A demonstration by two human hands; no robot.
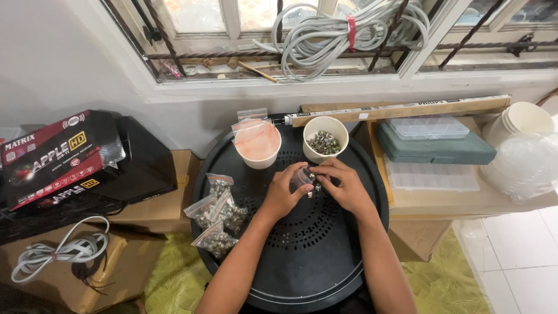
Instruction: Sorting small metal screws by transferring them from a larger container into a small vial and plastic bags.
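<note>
I had both hands over the middle of the round black perforated tray (325, 256), which I take as my landmark. My left hand (283, 195) was closed around a small clear bag (301, 176), holding its mouth up, while my right hand (346, 187) pinched together on a few small metal fittings (314, 181) right at that opening. At the far edge of the tray stood a paper cup of loose fittings (325, 141), with plenty in it, and just left of it a second cup stuffed with empty clear bags (256, 139). On the tray's left side lay three filled bags (216, 215) in a loose pile. By my reckoning the bagging was partly done: three packed, one being filled, much of the cup left to go.
</note>
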